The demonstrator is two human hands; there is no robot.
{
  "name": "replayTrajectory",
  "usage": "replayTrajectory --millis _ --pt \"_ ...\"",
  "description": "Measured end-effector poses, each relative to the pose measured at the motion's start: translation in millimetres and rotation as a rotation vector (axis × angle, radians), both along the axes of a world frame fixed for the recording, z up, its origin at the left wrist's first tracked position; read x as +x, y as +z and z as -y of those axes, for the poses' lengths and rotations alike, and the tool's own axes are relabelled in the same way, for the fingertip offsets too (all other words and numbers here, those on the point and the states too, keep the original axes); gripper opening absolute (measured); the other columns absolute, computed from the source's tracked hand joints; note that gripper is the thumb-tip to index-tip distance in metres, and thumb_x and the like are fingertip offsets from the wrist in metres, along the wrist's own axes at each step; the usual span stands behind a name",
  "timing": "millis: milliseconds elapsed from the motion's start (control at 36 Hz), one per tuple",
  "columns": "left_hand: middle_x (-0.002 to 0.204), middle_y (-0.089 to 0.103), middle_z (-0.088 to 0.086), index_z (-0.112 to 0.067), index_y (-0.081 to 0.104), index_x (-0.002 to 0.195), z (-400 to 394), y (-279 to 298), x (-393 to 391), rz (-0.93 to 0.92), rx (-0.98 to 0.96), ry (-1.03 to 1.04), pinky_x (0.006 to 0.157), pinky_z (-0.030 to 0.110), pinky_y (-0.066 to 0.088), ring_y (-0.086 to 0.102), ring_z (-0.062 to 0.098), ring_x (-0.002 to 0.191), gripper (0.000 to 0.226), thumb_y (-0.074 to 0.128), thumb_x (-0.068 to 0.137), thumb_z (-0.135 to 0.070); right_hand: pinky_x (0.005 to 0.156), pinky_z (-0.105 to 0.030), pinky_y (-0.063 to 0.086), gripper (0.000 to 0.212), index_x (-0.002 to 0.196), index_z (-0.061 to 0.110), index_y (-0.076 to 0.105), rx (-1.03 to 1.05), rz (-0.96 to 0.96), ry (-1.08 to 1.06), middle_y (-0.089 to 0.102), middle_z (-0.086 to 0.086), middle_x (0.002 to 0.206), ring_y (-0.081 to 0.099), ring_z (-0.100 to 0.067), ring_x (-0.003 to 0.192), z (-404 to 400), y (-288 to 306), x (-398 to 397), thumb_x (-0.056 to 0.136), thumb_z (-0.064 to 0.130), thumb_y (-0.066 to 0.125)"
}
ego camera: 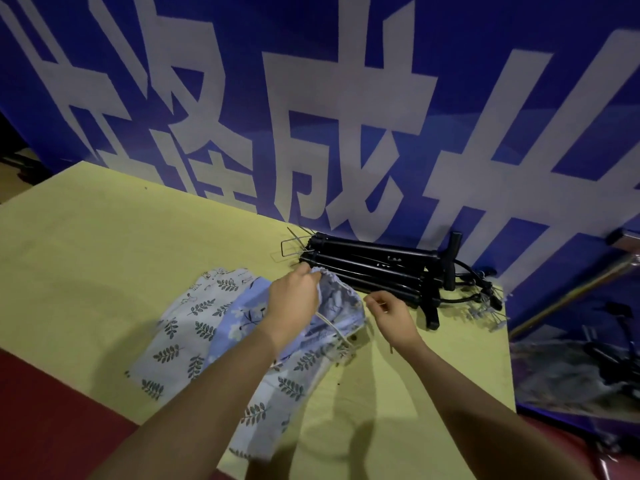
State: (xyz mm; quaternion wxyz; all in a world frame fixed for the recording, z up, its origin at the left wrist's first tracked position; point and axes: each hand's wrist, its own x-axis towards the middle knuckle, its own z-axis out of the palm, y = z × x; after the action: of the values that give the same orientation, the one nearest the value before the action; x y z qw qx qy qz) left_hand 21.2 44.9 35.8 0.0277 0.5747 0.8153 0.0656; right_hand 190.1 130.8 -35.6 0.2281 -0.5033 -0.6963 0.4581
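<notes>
Pinching the gathered top edge of the blue floral cloth (339,303) between thumb and fingers, my left hand (294,299) is holding that edge raised just in front of the stack of black hangers (374,271). My right hand (394,317) is hovering just beside the cloth's right edge with its fingers curled together; I cannot tell whether they are gripping anything. The rest of the blue floral cloth is lying on top of the leaf-print cloth (194,327), which is lying flat on the yellow table (104,254). The hangers are lying against the blue banner (346,98) at the table's far edge.
</notes>
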Motion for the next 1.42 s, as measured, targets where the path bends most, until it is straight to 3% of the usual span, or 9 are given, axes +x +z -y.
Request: replayTrajectory --millis 111,222,444,639,917,1028,1139,1306,1417 --pt "0.126 0.053 0.005 -0.017 0.053 0.132 -5.8 -15.9 2.2 0.027 -0.003 -0.088 0.094 0.033 0.037 0.038 0.027 0.120 0.040 0.037 0.096 -0.015 0.076 -0.032 0.046 0.023 0.105 0.002 0.063 0.015 0.247 -0.171 0.062 -0.018 0.111 0.061 -0.031 0.092 -9.4 -26.3 25.3 0.088 0.000 0.048" --pt "0.127 0.052 0.007 -0.015 0.051 0.134 -8.5 -26.9 15.2 0.147 -0.038 -0.110 0.088 0.033 0.039 0.042 0.025 0.118 0.040 0.037 0.097 -0.015 0.078 -0.036 0.048 0.024 0.106 -0.001 0.058 -0.062 0.537 -0.112 0.058 -0.020 0.112 0.058 -0.036 0.101 -9.8 -47.3 39.7 0.084 0.012 0.058" --pt "0.124 0.052 0.008 -0.012 0.056 0.129 -14.9 -41.3 31.0 0.275 -0.064 -0.070 0.071 0.032 0.039 0.055 0.028 0.101 0.035 0.040 0.098 -0.017 0.086 -0.039 0.048 0.030 0.112 -0.001 0.056 -0.051 0.670 -0.103 0.054 -0.019 0.116 0.054 -0.036 0.109 0.9 -67.5 35.8 0.089 0.019 0.057" --pt "0.127 0.050 0.007 -0.013 0.052 0.134 -11.5 -43.4 25.5 0.352 -0.043 -0.104 0.076 0.034 0.042 0.054 0.027 0.102 0.037 0.040 0.099 -0.015 0.082 -0.038 0.049 0.023 0.102 -0.002 0.059 0.021 0.602 -0.140 0.057 -0.019 0.108 0.056 -0.036 0.100 8.9 -71.4 38.6 0.095 0.016 0.047" --pt "0.130 0.054 0.004 -0.022 0.045 0.140 -11.1 -25.5 13.5 0.196 -0.074 -0.136 0.094 0.034 0.036 0.044 0.028 0.116 0.046 0.040 0.096 -0.012 0.099 -0.032 0.037 0.009 0.084 0.024 0.058 0.137 0.104 0.083 0.044 -0.003 0.111 0.043 -0.023 0.113 20.2 -18.1 18.1 0.089 0.018 0.063" --pt "0.120 0.057 0.007 -0.021 0.049 0.137 -10.2 -17.1 10.8 0.282 -0.062 -0.116 0.085 0.039 0.045 0.050 0.029 0.108 0.045 0.044 0.094 -0.010 0.106 -0.036 0.029 0.003 0.086 0.023 0.062 0.150 0.133 0.170 0.043 -0.004 0.127 0.039 -0.023 0.125 25.4 1.5 -3.0 0.088 0.023 0.064" --pt "0.115 0.055 0.008 -0.020 0.053 0.134 -7.9 -6.6 3.7 0.360 -0.017 -0.075 0.073 0.037 0.045 0.053 0.030 0.100 0.044 0.044 0.092 -0.008 0.091 -0.027 0.019 0.010 0.093 0.018 0.066 0.228 0.244 0.186 0.041 -0.002 0.134 0.033 -0.023 0.126 26.1 10.2 -21.6 0.088 0.026 0.062" --pt "0.124 0.052 0.010 -0.018 0.050 0.137 -4.5 3.8 -12.7 0.362 -0.017 -0.021 0.075 0.039 0.047 0.054 0.032 0.100 0.044 0.042 0.094 -0.013 0.078 -0.023 0.015 0.010 0.094 0.022 0.069 0.304 0.224 0.193 0.047 0.004 0.119 0.036 -0.019 0.114 22.4 20.8 -35.8 0.086 0.028 0.065" --pt "0.134 0.050 0.010 -0.018 0.050 0.136 -7.0 6.1 -16.9 0.388 0.008 0.006 0.072 0.036 0.048 0.056 0.032 0.102 0.045 0.043 0.092 -0.012 0.085 -0.028 0.025 0.006 0.087 0.019 0.066 0.319 0.110 0.134 0.050 0.005 0.105 0.042 -0.018 0.106 14.0 31.0 -39.1 0.089 0.023 0.061"
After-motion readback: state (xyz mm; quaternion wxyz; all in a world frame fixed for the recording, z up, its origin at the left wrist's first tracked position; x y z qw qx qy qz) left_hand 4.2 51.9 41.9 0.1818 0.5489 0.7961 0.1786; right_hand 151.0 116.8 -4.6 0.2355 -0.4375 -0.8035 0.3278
